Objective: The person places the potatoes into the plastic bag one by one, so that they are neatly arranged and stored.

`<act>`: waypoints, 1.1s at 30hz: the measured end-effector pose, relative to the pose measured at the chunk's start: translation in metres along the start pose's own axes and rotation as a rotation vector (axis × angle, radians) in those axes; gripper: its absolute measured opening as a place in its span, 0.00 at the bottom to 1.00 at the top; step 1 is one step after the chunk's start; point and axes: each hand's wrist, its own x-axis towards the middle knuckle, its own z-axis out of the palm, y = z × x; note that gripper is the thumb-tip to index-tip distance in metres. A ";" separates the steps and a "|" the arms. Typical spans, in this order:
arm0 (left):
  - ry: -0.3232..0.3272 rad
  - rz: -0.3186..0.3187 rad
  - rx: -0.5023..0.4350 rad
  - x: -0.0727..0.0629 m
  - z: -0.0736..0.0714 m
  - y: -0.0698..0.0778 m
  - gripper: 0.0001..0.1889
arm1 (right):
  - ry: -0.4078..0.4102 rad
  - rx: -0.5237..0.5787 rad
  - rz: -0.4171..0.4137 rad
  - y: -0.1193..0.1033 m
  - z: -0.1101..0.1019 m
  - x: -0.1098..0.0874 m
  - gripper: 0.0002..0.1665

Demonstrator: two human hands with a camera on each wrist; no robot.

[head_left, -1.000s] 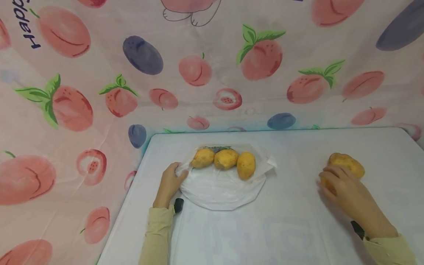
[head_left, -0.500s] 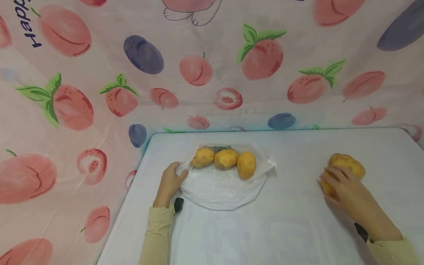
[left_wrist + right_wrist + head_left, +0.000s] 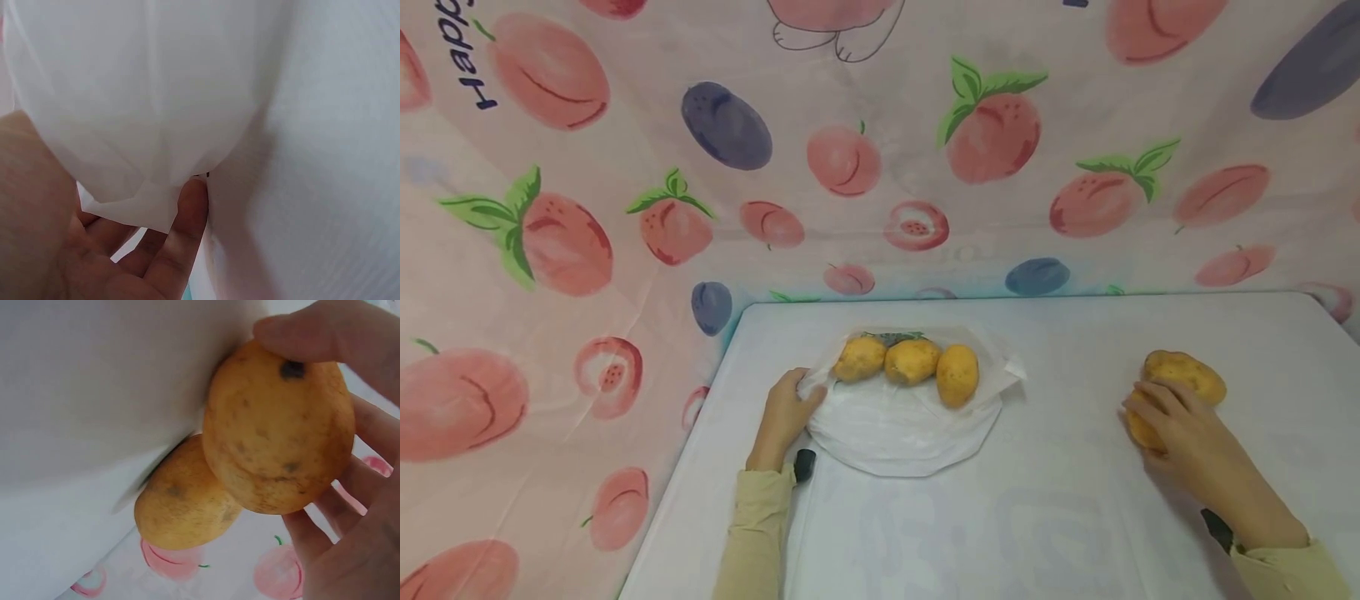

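A thin white plastic bag (image 3: 902,433) lies spread on the table. My left hand (image 3: 785,415) holds its left edge, and in the left wrist view the bag (image 3: 144,106) hangs over the curled fingers. Three yellow potatoes rest in a row on the bag's far part: a left one (image 3: 860,359), a middle one (image 3: 912,362) and a right one (image 3: 957,376). Far to the right, my right hand (image 3: 1195,442) grips another potato (image 3: 278,431), thumb on one side and fingers round the other. Just beyond it lies one more potato (image 3: 184,500) on the table.
The white table (image 3: 1075,517) has its far edge against a pink fruit-print cloth (image 3: 865,92), which also hangs along the left side. A dark wrist device (image 3: 805,465) sits at the left cuff, another (image 3: 1217,530) at the right.
My right hand has shifted slightly right and toward me, its fingers settling round the potato. The left hand, bag and three potatoes on it stay in place.
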 end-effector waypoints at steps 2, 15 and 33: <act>0.001 -0.002 -0.003 0.000 0.000 0.000 0.23 | -0.011 -0.001 0.001 0.001 0.000 0.000 0.45; -0.015 -0.014 0.009 0.002 0.000 0.000 0.24 | 0.037 0.062 -0.086 -0.005 0.002 0.009 0.35; -0.017 -0.016 0.010 0.001 -0.001 0.000 0.24 | 0.008 0.076 -0.126 -0.029 -0.004 0.036 0.43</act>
